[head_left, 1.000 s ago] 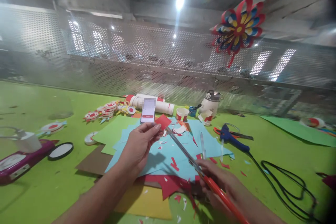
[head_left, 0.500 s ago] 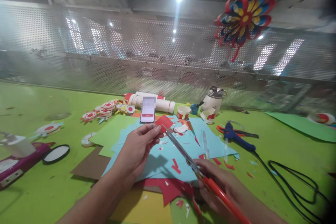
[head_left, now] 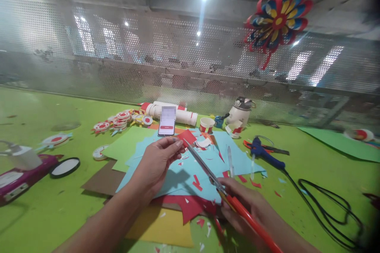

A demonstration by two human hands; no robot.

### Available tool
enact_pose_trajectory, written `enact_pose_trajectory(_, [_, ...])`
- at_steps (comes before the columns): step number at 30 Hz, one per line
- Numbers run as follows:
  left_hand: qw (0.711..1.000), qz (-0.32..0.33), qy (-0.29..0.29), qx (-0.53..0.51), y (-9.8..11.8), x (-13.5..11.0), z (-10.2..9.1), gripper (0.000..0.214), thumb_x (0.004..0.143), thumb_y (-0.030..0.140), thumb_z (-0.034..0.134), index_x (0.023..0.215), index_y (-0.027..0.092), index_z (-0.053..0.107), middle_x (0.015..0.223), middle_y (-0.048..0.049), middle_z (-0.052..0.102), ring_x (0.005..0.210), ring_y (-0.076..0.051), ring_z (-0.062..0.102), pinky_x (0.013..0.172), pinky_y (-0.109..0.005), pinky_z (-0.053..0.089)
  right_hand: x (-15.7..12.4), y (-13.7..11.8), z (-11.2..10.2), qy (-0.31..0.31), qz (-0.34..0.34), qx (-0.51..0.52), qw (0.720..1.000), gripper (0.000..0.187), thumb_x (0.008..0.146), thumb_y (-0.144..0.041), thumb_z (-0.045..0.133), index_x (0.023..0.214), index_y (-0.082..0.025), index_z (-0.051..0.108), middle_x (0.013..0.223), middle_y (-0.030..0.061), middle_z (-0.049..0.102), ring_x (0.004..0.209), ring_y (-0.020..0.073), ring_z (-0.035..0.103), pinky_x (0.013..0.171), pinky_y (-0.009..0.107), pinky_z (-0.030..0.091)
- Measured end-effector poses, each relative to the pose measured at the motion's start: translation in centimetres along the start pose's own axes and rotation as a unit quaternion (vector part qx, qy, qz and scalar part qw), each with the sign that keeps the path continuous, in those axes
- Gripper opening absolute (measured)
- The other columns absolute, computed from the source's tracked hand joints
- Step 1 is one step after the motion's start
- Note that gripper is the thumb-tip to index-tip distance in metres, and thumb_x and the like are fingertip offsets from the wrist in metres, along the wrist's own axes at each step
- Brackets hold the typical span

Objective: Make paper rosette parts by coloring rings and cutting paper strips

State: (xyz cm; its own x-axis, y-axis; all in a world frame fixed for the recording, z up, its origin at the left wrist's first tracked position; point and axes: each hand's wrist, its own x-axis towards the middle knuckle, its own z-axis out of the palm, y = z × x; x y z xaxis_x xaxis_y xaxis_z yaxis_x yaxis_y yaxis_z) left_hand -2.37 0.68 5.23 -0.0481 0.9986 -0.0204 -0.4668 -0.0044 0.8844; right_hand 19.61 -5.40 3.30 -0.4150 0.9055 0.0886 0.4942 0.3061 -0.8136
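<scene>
Between thumb and fingers, my left hand point(head_left: 158, 162) pinches a small piece of red paper point(head_left: 187, 136). Red-handled scissors point(head_left: 204, 166) are gripped in my right hand point(head_left: 242, 201), their blades nearly together and pointing up-left. The blade tips lie at the red paper's lower edge; whether they touch it I cannot tell. Both hands are above stacked light-blue paper point(head_left: 175, 184), which is strewn with red and white scraps. A phone point(head_left: 166, 121) stands upright behind my left hand, partly pixelated.
A blue glue gun point(head_left: 267, 154) with a looped black cable lies at right. At the back are white paper rolls point(head_left: 184, 118), a paper cup point(head_left: 207, 125) and a white jug point(head_left: 239, 112). A purple power strip point(head_left: 28, 178) and round mirror-like disc point(head_left: 64, 167) sit left.
The view has shifted slightly. Both hands keep nearly the same pose, with the scissors still at the red paper and their blades seemingly a little closer together.
</scene>
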Motion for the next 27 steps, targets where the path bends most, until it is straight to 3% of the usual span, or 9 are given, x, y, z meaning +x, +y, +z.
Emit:
enact_pose_trajectory(6, [1.0, -0.006, 0.01, 0.001, 0.13, -0.11, 0.2, 0.021, 0.058, 0.022, 0.082, 0.069, 0.011, 0.068, 0.067, -0.0023, 0.065, 0.064, -0.011, 0.059, 0.062, -0.023, 0.047, -0.08, -0.04, 0.28, 0.004, -0.02, -0.02, 1.0, 0.02, 0.086, -0.025, 0.051, 0.103, -0.019, 0.058, 0.066, 0.0019, 0.061, 0.055, 0.0154, 0.055, 0.05, 0.026, 0.047])
enact_pose_trajectory(12, [1.0, 0.0, 0.007, 0.002, 0.12, -0.08, 0.19, 0.019, 0.059, 0.021, 0.081, 0.067, 0.011, 0.068, 0.066, -0.0026, 0.064, 0.063, -0.011, 0.058, 0.062, -0.024, 0.048, -0.07, 0.08, -0.11, -0.018, -0.005, -0.039, 0.999, 0.03, 0.082, -0.022, 0.053, 0.112, -0.02, 0.056, 0.074, 0.0033, 0.062, 0.064, 0.0179, 0.057, 0.057, 0.028, 0.05])
enact_pose_trajectory(20, [1.0, -0.001, 0.022, -0.007, -0.02, -0.2, 0.32, 0.018, 0.058, 0.021, 0.081, 0.066, 0.011, 0.068, 0.065, -0.0034, 0.065, 0.062, -0.012, 0.06, 0.063, -0.026, 0.05, -0.27, -0.64, 0.07, -0.021, 0.035, 0.013, 0.999, 0.034, 0.081, -0.024, 0.056, 0.115, -0.019, 0.057, 0.074, 0.0035, 0.064, 0.062, 0.0166, 0.058, 0.052, 0.026, 0.048])
enact_pose_trajectory(27, [1.0, 0.0, 0.03, -0.004, 0.07, -0.36, 0.42, 0.017, 0.059, 0.02, 0.08, 0.066, 0.011, 0.068, 0.065, -0.0046, 0.066, 0.063, -0.013, 0.061, 0.062, -0.026, 0.051, -0.39, -0.26, 0.6, 0.005, 0.01, 0.033, 0.999, 0.03, 0.081, -0.028, 0.056, 0.11, -0.02, 0.059, 0.067, 0.002, 0.063, 0.057, 0.0165, 0.056, 0.052, 0.026, 0.048])
